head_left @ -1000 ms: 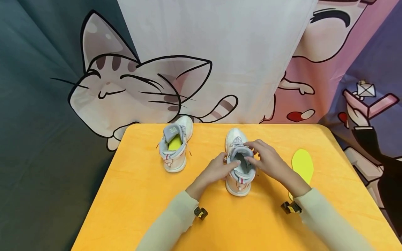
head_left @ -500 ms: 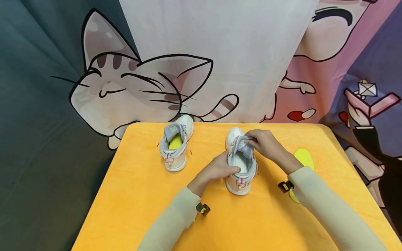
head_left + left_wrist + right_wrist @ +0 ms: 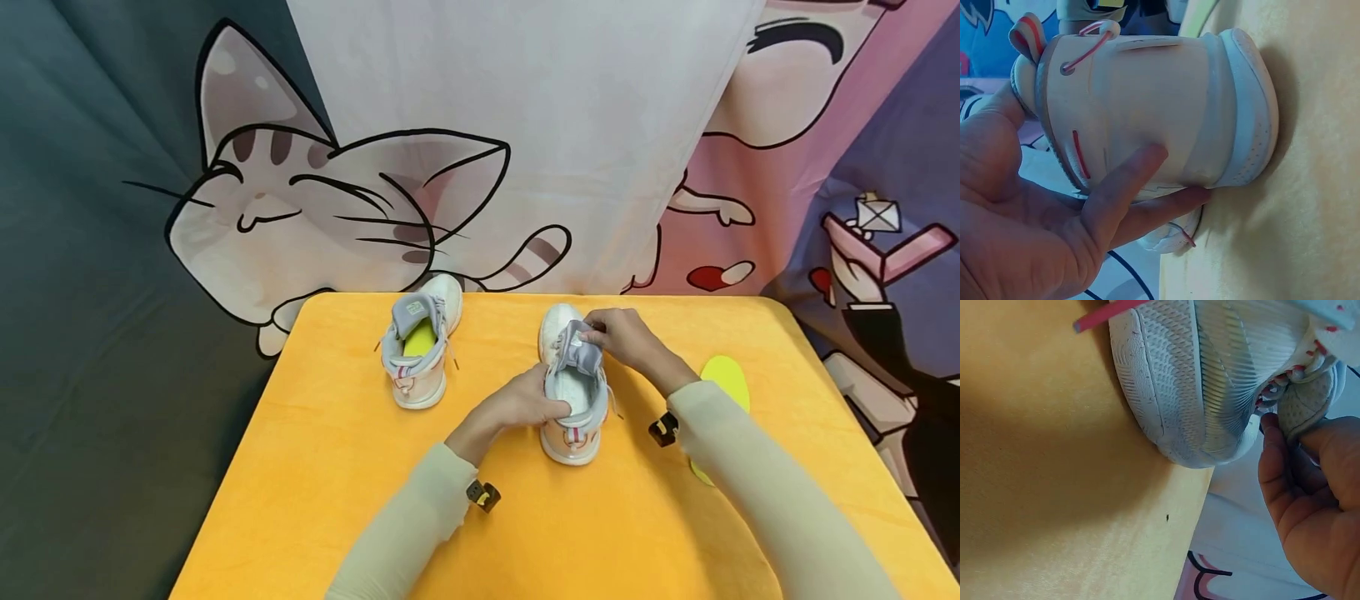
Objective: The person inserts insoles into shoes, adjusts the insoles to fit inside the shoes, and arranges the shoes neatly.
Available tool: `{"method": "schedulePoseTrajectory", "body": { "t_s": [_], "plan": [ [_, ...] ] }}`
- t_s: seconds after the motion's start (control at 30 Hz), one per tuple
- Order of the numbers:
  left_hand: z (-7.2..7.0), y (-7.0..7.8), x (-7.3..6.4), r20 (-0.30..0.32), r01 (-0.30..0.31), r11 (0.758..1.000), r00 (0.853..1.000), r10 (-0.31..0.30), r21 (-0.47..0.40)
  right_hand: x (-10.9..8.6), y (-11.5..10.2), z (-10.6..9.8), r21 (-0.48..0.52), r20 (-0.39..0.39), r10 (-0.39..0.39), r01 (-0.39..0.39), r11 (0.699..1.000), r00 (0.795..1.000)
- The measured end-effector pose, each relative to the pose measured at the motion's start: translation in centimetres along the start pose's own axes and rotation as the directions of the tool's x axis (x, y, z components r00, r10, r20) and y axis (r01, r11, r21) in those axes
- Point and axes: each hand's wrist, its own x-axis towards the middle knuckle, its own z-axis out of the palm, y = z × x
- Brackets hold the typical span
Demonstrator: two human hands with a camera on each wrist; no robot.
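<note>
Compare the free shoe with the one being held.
The free shoe has a yellow insole inside; the held shoe shows no yellow inside.
The free shoe stands untouched; the held shoe has the left hand gripping its side and the right hand pinching its tongue.
Shared: both upright, white toes facing away.

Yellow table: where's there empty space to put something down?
Free table: between the left shoe and the right shoe, left of the left sleeve, and right of the loose insole. Crowded: around the right shoe, where the left hand and right hand grip.

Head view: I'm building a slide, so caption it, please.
Left hand gripping a sneaker, right hand pinching its tongue, yellow insole lying nearby.
</note>
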Motion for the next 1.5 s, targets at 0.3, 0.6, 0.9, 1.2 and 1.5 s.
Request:
{"method": "schedulePoseTrajectory", "body": {
  "t_s": [0.3, 0.6, 0.9, 1.2, 1.5],
  "plan": [
    [0.5, 0.1, -0.3, -0.113, 0.051, 0.992, 0.993, -0.038, 0.112, -1.0, -2.5, -2.0, -0.039, 0.053, -0.108, 0.11, 0.993, 0.993],
    [0.5, -0.3, 0.0, -0.101, -0.015, 0.996, 0.995, 0.024, 0.085, -1.2, -5.9, -2.8, 0.016, 0.214, -0.247, 0.249, 0.968, 0.945],
    [0.6, -0.3, -0.1, -0.092, -0.049, 0.993, 0.994, 0.06, 0.112, 0.9, -6.4, -1.8, -0.028, 0.19, -0.357, 0.369, 0.929, 0.915],
    [0.6, 0.1, -0.4, -0.099, 0.024, 0.991, 0.995, -0.011, 0.133, 3.4, -4.4, -0.7, -0.172, 0.172, -0.287, 0.316, 0.933, 0.942],
    [0.4, 0.3, -0.5, -0.028, -0.016, 0.993, 0.999, 0.02, 0.114, 4.0, -1.9, 0.1, -0.174, 0.162, -0.241, 0.268, 0.948, 0.957]
  ]
}}
